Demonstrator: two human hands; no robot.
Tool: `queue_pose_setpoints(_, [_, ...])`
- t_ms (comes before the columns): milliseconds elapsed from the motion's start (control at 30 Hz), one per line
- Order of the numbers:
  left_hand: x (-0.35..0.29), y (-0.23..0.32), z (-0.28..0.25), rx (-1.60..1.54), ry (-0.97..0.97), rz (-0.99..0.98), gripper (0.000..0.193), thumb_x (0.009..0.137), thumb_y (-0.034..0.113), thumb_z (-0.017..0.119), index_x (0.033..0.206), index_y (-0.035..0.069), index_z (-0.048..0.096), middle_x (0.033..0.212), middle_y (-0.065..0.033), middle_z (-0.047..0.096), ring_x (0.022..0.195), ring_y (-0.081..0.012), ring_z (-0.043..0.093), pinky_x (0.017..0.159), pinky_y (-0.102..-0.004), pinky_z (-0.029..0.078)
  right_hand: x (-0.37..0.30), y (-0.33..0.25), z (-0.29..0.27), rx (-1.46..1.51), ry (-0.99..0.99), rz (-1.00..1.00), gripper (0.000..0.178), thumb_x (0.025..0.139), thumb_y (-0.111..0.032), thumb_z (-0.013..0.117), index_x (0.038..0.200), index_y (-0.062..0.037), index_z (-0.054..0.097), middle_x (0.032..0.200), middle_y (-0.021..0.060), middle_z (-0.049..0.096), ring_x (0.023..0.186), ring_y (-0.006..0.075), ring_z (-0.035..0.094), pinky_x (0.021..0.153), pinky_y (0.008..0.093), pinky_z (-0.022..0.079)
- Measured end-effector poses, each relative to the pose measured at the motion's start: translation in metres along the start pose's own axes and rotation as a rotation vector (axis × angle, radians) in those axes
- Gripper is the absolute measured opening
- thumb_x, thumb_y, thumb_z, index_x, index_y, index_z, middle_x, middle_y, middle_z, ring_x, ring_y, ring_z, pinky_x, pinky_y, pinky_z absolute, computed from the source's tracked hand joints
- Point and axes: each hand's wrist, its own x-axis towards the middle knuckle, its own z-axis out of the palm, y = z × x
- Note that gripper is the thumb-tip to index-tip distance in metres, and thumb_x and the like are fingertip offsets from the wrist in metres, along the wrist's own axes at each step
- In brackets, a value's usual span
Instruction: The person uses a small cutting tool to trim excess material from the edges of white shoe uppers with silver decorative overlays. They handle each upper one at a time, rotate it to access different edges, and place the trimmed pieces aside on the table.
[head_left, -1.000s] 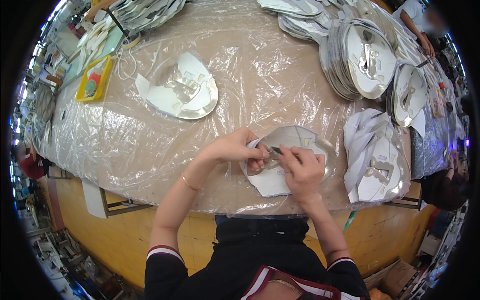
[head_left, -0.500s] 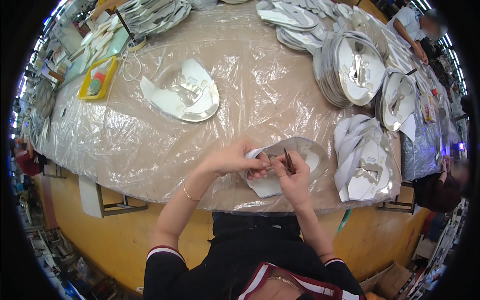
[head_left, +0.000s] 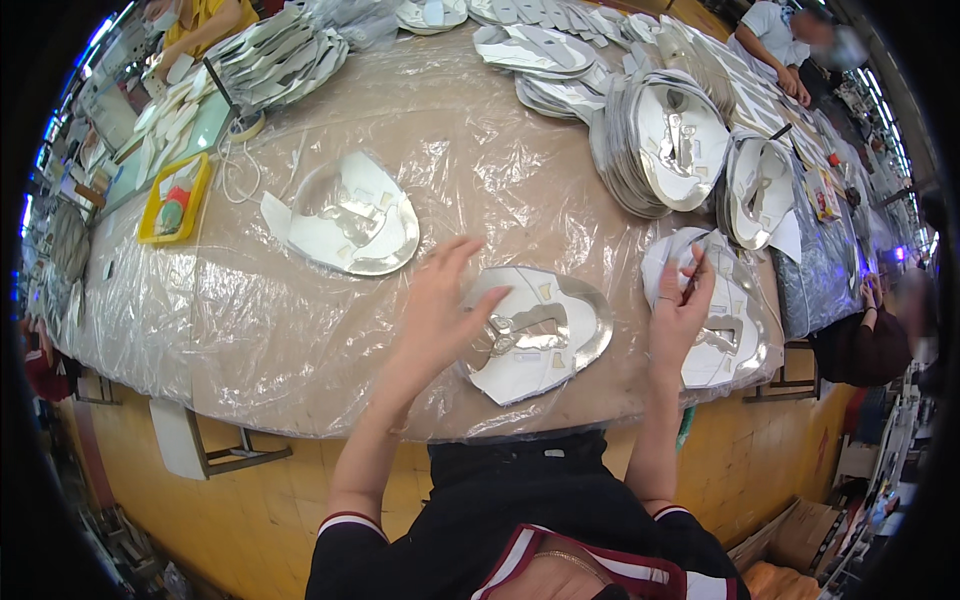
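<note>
A white and silver shoe upper (head_left: 578,335) lies flat on the plastic-covered table in front of me. My left hand (head_left: 440,310) hovers over its left edge, fingers spread and thumb out, holding nothing. To the right, my right hand (head_left: 682,305) is raised over a small pile of shoe uppers (head_left: 735,350) with its fingers curled. Whatever may be inside those fingers is hidden. Another shoe upper (head_left: 385,245) rests by itself farther off to the left.
A yellow tray (head_left: 152,222) with small items stands at the left, near a tape roll (head_left: 246,128). Tall stacks of shoe uppers (head_left: 625,160) fill the far right, another pile (head_left: 285,65) the far left. Co-workers sit around the table. A stool (head_left: 180,440) is at lower left.
Both hands worked close together on the upper, the right with a dark slim tool. Now they are apart, the upper lies flat, and my right hand has moved right; the tool no longer shows.
</note>
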Motion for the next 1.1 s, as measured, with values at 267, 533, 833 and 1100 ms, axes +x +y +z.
queue_pose_setpoints(267, [0.060,-0.015,0.062,0.013,-0.611,-0.052,0.052,0.080,0.030,0.077,0.121,0.001,0.064,0.100,-0.0151,0.070,0.093,-0.0302,0.066,0.084,-0.0375,0.051,-0.024,-0.003,0.008,-0.238,-0.521,-0.167,0.038,0.090,-0.027,0.069,0.123,-0.0096,0.065,0.101,0.0095,0.060,0.080,0.0243,0.059,0.075,0.0368,0.043])
queue_pose_setpoints(533, [0.060,-0.030,0.047,-0.649,-0.955,-0.335,0.030,0.087,0.018,0.069,0.112,0.001,0.071,0.093,-0.0086,0.074,0.082,-0.0098,0.063,0.078,-0.0275,0.050,-0.039,0.015,0.004,-0.274,-0.606,-0.475,0.036,0.080,-0.023,0.076,0.115,-0.0152,0.072,0.099,0.0045,0.060,0.072,0.0190,0.052,0.068,0.0329,0.041])
queue_pose_setpoints(833, [0.061,-0.006,0.032,-0.703,-1.101,-0.321,0.026,0.089,0.016,0.071,0.108,-0.003,0.072,0.092,-0.0037,0.072,0.080,-0.0048,0.057,0.075,-0.0233,0.047,-0.034,0.005,-0.002,-0.170,-0.607,-0.592,0.037,0.077,-0.027,0.077,0.113,-0.0196,0.072,0.088,-0.0024,0.062,0.071,0.0134,0.056,0.070,0.0306,0.036])
queue_pose_setpoints(1100, [0.057,-0.002,0.024,-0.728,-1.130,-0.337,0.023,0.089,0.014,0.072,0.103,-0.004,0.073,0.089,-0.0052,0.069,0.082,-0.0083,0.057,0.076,-0.0261,0.045,-0.025,-0.015,-0.015,-0.130,-0.682,-0.525,0.031,0.078,-0.026,0.076,0.108,-0.0178,0.074,0.086,-0.0037,0.062,0.069,0.0127,0.055,0.070,0.0316,0.034])
